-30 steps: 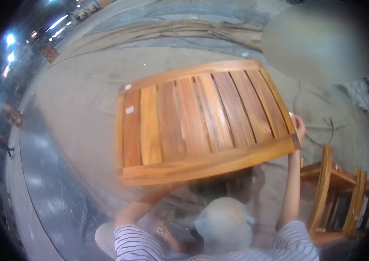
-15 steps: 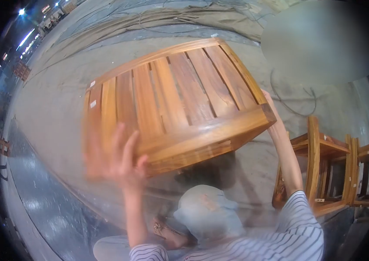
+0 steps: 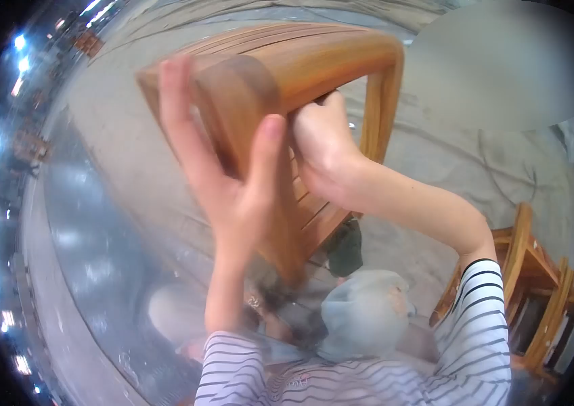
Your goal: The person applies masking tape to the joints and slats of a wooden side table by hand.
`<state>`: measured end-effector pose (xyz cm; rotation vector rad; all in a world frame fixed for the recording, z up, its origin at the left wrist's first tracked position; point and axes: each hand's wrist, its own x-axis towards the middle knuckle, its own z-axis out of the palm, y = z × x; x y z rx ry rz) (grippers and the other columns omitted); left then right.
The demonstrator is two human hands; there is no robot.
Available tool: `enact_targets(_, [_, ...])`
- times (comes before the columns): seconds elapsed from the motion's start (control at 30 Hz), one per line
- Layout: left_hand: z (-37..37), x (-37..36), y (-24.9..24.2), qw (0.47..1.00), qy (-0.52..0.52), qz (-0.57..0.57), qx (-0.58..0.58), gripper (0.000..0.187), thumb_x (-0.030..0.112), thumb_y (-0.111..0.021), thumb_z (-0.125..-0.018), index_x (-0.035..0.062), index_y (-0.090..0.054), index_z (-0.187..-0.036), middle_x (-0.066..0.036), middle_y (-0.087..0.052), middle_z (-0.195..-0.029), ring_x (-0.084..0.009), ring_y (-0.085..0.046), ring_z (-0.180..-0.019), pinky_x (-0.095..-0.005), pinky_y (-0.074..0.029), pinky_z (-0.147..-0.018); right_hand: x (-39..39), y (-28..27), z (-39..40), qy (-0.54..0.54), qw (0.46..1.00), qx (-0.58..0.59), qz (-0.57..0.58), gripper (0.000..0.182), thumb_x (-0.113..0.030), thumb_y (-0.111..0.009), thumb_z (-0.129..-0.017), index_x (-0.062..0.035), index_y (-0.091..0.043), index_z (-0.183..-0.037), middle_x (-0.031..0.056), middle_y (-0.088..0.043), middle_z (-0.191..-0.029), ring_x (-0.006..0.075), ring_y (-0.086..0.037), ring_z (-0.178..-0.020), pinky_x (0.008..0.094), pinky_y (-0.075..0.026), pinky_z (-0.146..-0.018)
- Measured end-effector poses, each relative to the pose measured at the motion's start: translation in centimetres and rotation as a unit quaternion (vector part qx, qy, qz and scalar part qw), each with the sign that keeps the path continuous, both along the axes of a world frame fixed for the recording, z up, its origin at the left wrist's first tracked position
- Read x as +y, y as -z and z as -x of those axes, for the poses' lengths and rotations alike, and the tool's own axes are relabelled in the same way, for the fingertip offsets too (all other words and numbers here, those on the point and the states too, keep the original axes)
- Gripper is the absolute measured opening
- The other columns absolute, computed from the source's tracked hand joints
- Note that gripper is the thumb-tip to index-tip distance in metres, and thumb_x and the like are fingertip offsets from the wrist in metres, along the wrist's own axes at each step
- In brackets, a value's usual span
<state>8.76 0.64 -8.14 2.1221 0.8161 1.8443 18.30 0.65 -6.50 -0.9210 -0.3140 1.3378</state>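
Observation:
A slatted wooden stool (image 3: 334, 61) stands tilted in front of me, its top's end rail and legs facing me and a slatted lower shelf (image 3: 324, 220) showing beneath. My left hand (image 3: 233, 183) is open, thumb and fingers spread, overlapping the stool's near left corner and leg. Under the end rail reaches my right hand (image 3: 324, 139), bent at the wrist and curled against the stool's frame. Its fingertips are hidden behind the wood.
More wooden furniture frames (image 3: 531, 277) stand on the right beside my elbow. A beige cloth (image 3: 436, 183) covers the floor under the stool. To the left lies a shiny grey floor strip (image 3: 87, 223). My knee (image 3: 368, 311) is close below the stool.
The stool has turned from showing its slatted top to showing its end, legs and underside. My right hand has moved from its right edge to under the rail; the left hand has risen.

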Motion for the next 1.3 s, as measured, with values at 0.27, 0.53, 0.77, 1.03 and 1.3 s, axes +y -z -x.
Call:
enact_targets(0.27, [7.0, 4.3, -4.8, 0.992, -0.01, 0.11, -0.054, 0.064, 0.009, -0.066, -0.09, 0.0024, -0.035, -0.145, -0.018, -0.044, -0.141, -0.0231, -0.049, -0.124, -0.0317, -0.038, -0.104, 6.5, 0.3, 6.7, -0.002, 0.957, -0.189, -0.22, 0.021, 0.001, -0.051, -0.087, 0.0038, -0.059, -0.106, 0.017, -0.065, -0.105, 0.0262, -0.06, -0.098, 0.0356, -0.046, -0.089])
enact_targets(0.53, [14.9, 8.4, -7.1, 0.982, -0.05, 0.173, -0.058, 0.051, 0.023, -0.059, -0.096, 0.0044, -0.044, -0.141, -0.01, -0.055, -0.131, -0.0172, -0.052, -0.12, -0.0289, -0.039, -0.101, 4.5, 5.4, 6.6, -0.097, 0.828, -0.361, -0.418, 0.016, -0.012, -0.054, -0.091, 0.0029, -0.06, -0.092, 0.0224, -0.064, -0.087, 0.0395, -0.062, -0.084, 0.0438, -0.048, -0.074])
enact_targets(0.77, [25.1, 12.2, -5.9, 0.979, -0.168, 0.113, 0.024, 0.049, 0.032, -0.052, -0.099, 0.0012, -0.049, -0.137, -0.006, -0.055, -0.133, -0.0155, -0.049, -0.122, -0.0282, -0.036, -0.104, -6.7, 8.0, -4.4, -0.11, 0.907, -0.296, -0.28, 0.007, -0.007, -0.058, -0.094, -0.0013, -0.061, -0.097, 0.001, -0.061, -0.086, 0.0081, -0.056, -0.076, 0.0223, -0.046, -0.065])
enact_targets(1.03, [30.3, 14.3, -4.3, 0.943, -0.29, 0.162, -0.033, 0.046, 0.036, -0.061, -0.094, -0.0001, -0.061, -0.123, -0.004, -0.062, -0.12, -0.0132, -0.055, -0.109, -0.026, -0.042, -0.092, -8.7, 16.4, -10.6, -0.122, 0.933, -0.34, 0.012, 0.019, -0.021, -0.059, -0.095, -0.0025, -0.061, -0.098, -0.0007, -0.06, -0.089, 0.0069, -0.053, -0.083, 0.0219, -0.042, -0.074])
enact_targets(1.3, [30.4, 15.9, -5.2, 0.941, -0.313, 0.125, 0.034, 0.043, 0.024, -0.072, -0.075, 0.0021, -0.063, -0.111, -0.01, -0.067, -0.099, -0.0196, -0.063, -0.087, -0.0327, -0.051, -0.076, -6.8, 17.3, -9.5, -0.14, 0.933, -0.332, 0.027, 0.018, -0.02, -0.058, -0.094, -0.0029, -0.061, -0.097, -0.0014, -0.059, -0.089, 0.0073, -0.052, -0.084, 0.0219, -0.04, -0.075])
